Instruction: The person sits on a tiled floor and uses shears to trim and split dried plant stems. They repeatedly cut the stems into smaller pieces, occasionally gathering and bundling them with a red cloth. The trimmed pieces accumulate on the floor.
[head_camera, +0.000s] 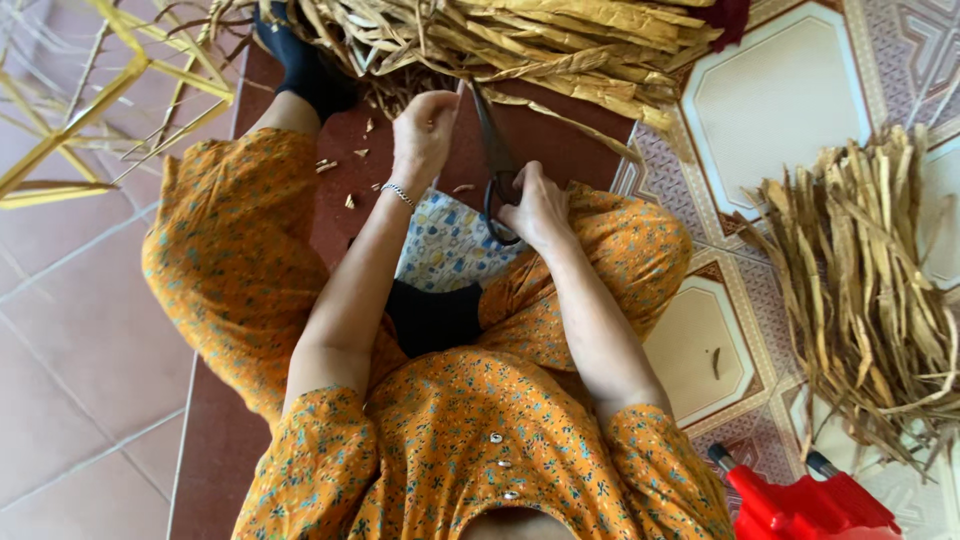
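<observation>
Trimming step, seated on the floor. The right hand grips dark scissors, blades pointing to the upper centre of the frame at the dried-leaf bundle. The left hand has its fingers closed on a strip beside the blades. The next cut probably calls for keeping the strip taut across the blades. A second leaf pile lies at right.

Orange floral dress, tan dried strips, black sock, red plastic stool.
</observation>
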